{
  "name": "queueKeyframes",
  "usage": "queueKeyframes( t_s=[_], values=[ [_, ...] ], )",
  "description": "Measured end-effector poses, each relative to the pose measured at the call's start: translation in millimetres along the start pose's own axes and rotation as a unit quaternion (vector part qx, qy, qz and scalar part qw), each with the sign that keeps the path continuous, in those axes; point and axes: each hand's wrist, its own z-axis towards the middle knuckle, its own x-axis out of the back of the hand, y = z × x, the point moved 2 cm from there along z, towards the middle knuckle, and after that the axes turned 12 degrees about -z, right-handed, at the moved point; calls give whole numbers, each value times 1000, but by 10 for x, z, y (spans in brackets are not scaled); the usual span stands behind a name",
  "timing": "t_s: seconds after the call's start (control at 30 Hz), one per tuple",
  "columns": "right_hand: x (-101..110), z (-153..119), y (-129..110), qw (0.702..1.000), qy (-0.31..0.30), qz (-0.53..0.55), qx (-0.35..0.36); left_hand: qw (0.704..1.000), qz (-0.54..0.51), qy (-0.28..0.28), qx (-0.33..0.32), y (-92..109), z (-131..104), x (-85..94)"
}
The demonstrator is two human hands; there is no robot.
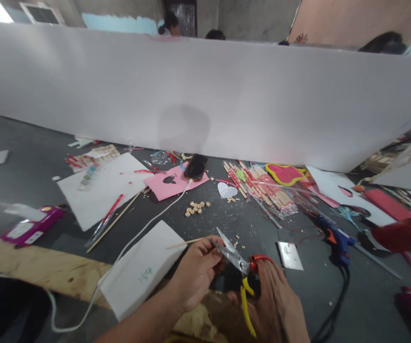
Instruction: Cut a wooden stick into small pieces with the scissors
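My left hand (203,267) is closed in a pinch around a thin wooden stick (184,244), which points out to the left. My right hand (275,297) grips a pair of scissors (239,262) with red and yellow handles. The scissor blades are parted, and their tips lie right beside my left fingertips. Whether the blades touch the stick is hidden by the fingers. Small cut wooden bits (239,243) lie just past the blades, and a heap of similar bits (197,208) sits farther forward on the dark table (169,209).
A white block marked 154 (144,271) lies left of my hands, crossed by a white cable (155,216) running to a phone (196,166). A blue glue gun (339,243) and red-banded sticks (255,183) lie right. A tall white board (119,90) stands behind; people's heads show above it.
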Motion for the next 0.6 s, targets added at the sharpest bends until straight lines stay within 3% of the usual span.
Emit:
queueKeyframes(
  t_s=[0.6],
  values=[
    [-148, -53, 43, 1000, 2, 15, 20, 1000, 24, -7, 3, -9, -6, 17]
  ],
)
